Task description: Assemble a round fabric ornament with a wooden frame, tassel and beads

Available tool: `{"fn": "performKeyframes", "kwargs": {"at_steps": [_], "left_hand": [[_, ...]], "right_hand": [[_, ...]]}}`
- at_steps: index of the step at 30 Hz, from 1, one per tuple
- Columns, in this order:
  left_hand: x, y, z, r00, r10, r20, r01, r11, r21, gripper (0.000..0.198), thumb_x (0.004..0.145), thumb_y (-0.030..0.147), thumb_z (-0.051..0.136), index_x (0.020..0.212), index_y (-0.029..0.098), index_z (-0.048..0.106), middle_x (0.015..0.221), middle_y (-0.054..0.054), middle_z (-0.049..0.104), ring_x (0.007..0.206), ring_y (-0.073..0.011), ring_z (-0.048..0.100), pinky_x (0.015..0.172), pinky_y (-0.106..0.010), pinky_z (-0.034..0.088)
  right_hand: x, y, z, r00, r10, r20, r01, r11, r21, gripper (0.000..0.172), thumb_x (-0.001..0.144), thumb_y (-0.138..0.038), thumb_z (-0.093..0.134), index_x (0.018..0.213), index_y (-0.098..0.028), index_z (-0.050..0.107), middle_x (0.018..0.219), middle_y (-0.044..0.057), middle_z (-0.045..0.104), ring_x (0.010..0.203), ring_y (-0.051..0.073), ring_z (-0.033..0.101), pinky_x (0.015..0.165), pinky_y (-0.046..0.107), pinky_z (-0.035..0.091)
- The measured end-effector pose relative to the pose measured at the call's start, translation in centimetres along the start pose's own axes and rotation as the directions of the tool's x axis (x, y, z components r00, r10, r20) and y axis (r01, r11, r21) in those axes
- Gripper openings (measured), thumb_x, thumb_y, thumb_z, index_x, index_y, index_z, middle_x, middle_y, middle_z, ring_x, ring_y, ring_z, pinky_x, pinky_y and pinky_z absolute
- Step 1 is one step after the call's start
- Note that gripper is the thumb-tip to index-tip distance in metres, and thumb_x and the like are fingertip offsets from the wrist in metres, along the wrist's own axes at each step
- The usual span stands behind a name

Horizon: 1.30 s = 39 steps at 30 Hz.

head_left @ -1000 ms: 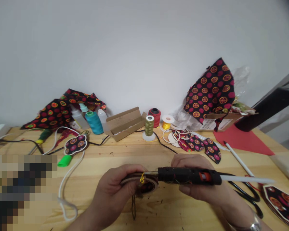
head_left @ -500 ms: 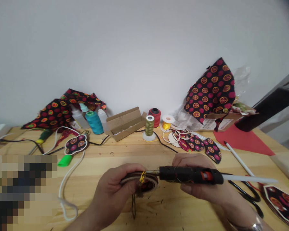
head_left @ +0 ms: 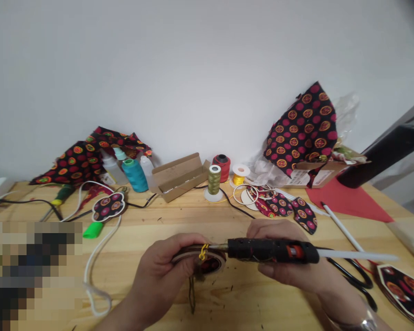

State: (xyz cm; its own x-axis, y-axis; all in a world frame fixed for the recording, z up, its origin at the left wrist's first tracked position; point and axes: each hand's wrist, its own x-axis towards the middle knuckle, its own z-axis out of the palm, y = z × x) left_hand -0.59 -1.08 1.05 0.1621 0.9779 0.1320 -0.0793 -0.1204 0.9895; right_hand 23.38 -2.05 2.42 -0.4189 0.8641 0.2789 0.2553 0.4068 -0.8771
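My left hand (head_left: 160, 271) is closed on a small round layered piece (head_left: 214, 265) with a pale rim and dark patterned fabric, pinched between thumb and fingers. A yellow cord loop (head_left: 203, 252) sits at its upper edge, and a thin dark cord (head_left: 192, 296) hangs below. My right hand (head_left: 293, 276) is wrapped round a black hot glue gun (head_left: 258, 250), held sideways. The gun's metal nozzle (head_left: 219, 247) points left and meets the piece's top edge beside the yellow loop. A white glue stick (head_left: 359, 255) juts out of its back end. My right fingers are partly hidden behind the gun.
Thread spools (head_left: 214, 180), an open cardboard box (head_left: 181, 177) and bottles (head_left: 146, 170) line the wall. Patterned cloth (head_left: 303, 124) lies over a carton. A fabric flower (head_left: 108, 207) and white cable (head_left: 89, 276) lie left; black-handled scissors (head_left: 362, 276) and a fabric-covered piece (head_left: 403, 292) lie right.
Very little differs. The nozzle stays at the piece's edge, and both hands keep their hold; the piece and yellow loop have shifted very slightly.
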Motion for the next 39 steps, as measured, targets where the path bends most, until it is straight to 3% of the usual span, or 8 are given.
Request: {"fn": "performKeyframes", "kwargs": {"at_steps": [26, 31, 36, 39], "left_hand": [[-0.14, -0.21, 0.04, 0.997, 0.05, 0.06, -0.053, 0.997, 0.053, 0.02, 0.071, 0.01, 0.066, 0.081, 0.024, 0.077, 0.069, 0.002, 0.077, 0.052, -0.0124, 0.067, 0.051, -0.019, 0.055], [0.11, -0.23, -0.29, 0.992, 0.085, 0.094, -0.095, 0.99, 0.106, 0.022, 0.073, 0.01, 0.065, 0.082, 0.025, 0.077, 0.069, 0.003, 0.076, 0.054, -0.0121, 0.067, 0.053, -0.018, 0.055], [0.47, -0.2, -0.77, 0.975, 0.087, 0.205, -0.122, 0.979, 0.163, 0.022, 0.074, 0.008, 0.065, 0.086, 0.024, 0.076, 0.073, 0.001, 0.078, 0.059, -0.0137, 0.07, 0.055, -0.018, 0.057], [0.24, -0.11, -0.35, 0.989, 0.04, 0.144, -0.056, 0.992, 0.112, 0.02, 0.074, 0.01, 0.066, 0.085, 0.024, 0.074, 0.071, 0.003, 0.077, 0.058, -0.0125, 0.07, 0.054, -0.017, 0.056]], "right_hand": [[-0.27, 0.14, 0.34, 1.0, -0.01, -0.009, 0.01, 1.0, 0.024, 0.017, 0.075, -0.032, 0.067, 0.071, -0.017, 0.06, 0.074, 0.003, 0.061, 0.065, 0.015, 0.053, 0.057, 0.027, 0.04], [-0.49, 0.38, 0.36, 1.0, 0.002, 0.014, -0.003, 1.0, 0.007, 0.014, 0.075, -0.029, 0.067, 0.072, -0.018, 0.06, 0.074, 0.003, 0.06, 0.065, 0.014, 0.054, 0.058, 0.027, 0.041], [-0.27, 0.41, 0.33, 1.0, 0.003, 0.012, -0.003, 1.0, 0.009, 0.015, 0.075, -0.029, 0.068, 0.071, -0.017, 0.059, 0.073, 0.003, 0.06, 0.065, 0.014, 0.053, 0.057, 0.027, 0.04], [-0.24, 0.29, 0.29, 1.0, 0.005, 0.015, -0.005, 1.0, -0.001, 0.015, 0.075, -0.029, 0.067, 0.071, -0.018, 0.059, 0.074, 0.003, 0.06, 0.065, 0.014, 0.053, 0.057, 0.027, 0.04]]}}
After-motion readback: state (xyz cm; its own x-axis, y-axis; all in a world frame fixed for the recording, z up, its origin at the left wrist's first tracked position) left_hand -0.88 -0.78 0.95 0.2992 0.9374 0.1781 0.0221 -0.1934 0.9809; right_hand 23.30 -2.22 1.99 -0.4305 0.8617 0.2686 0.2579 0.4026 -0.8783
